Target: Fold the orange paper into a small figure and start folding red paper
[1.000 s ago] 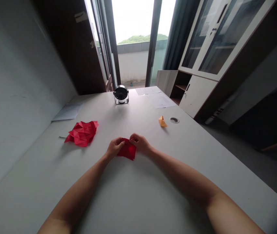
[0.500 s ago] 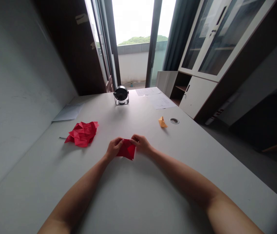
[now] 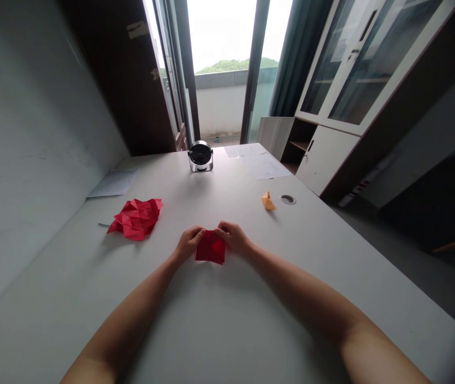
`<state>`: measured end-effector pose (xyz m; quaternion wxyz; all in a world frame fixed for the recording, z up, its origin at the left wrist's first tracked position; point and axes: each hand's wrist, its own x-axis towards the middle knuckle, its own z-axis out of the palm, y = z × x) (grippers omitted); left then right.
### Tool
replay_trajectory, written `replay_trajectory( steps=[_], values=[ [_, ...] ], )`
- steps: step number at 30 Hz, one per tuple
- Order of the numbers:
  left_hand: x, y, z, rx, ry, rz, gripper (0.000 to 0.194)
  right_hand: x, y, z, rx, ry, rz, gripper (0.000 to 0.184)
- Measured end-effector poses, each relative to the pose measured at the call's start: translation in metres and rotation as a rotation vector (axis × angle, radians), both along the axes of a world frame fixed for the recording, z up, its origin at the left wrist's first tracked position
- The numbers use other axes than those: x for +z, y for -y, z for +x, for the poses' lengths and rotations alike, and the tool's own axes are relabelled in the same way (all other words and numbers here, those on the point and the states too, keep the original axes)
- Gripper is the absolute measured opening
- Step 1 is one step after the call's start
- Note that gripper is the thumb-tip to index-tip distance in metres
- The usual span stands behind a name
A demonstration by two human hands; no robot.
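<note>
Between my hands is a small red sheet of folded paper [image 3: 210, 248], roughly square, its lower edge showing more than one layer. My left hand [image 3: 189, 241] pinches its upper left corner between thumb and fingers. The upper right corner is pinched by my right hand [image 3: 232, 235]. Fingers behind the paper are hidden. Off to the left lies a larger red folded-paper piece [image 3: 136, 218] with many creases and points. A small orange folded-paper piece [image 3: 268, 201] stands to the right, beyond my right hand.
A white table [image 3: 227, 314] carries everything. At its far end stands a small round black device on a silver stand [image 3: 200, 156]. Paper sheets [image 3: 265, 165] lie far right, with another sheet [image 3: 113, 183] far left. A round cable-hole ring [image 3: 288, 199] sits near the right edge.
The red paper has turned slightly and now hangs flatter and squarer between my hands. Both hands keep their pinch on its top corners. The view has shifted slightly.
</note>
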<state>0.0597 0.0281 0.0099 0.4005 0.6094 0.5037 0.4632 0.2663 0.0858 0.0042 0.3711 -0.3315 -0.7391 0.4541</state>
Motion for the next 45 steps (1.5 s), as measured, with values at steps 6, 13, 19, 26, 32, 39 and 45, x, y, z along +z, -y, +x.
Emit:
replay_trajectory(
  steps=[6,13,19,26,32,39,45],
  values=[
    [0.002,0.001,0.001,0.057,0.098,-0.041,0.043,0.000,-0.002,0.001,0.051,-0.077,-0.070,0.039],
    [-0.001,-0.001,0.000,0.055,0.140,-0.036,0.039,-0.001,-0.002,0.001,-0.028,-0.077,-0.078,0.045],
    [0.000,-0.002,0.001,-0.052,0.111,-0.050,0.033,0.000,-0.005,0.002,-0.103,-0.161,-0.166,0.046],
    [-0.003,-0.004,-0.001,0.005,0.187,-0.057,0.033,-0.001,-0.004,0.000,-0.109,-0.265,-0.196,0.040],
    [-0.006,-0.007,-0.004,0.089,0.267,-0.041,0.034,-0.006,-0.010,-0.004,-0.170,-0.323,-0.196,0.040],
    [-0.003,-0.007,-0.002,0.086,0.300,-0.026,0.034,-0.009,-0.016,-0.003,-0.111,-0.380,-0.217,0.037],
    [-0.006,-0.007,-0.002,0.074,0.315,-0.034,0.036,-0.010,-0.019,-0.002,-0.162,-0.378,-0.190,0.038]
  ],
)
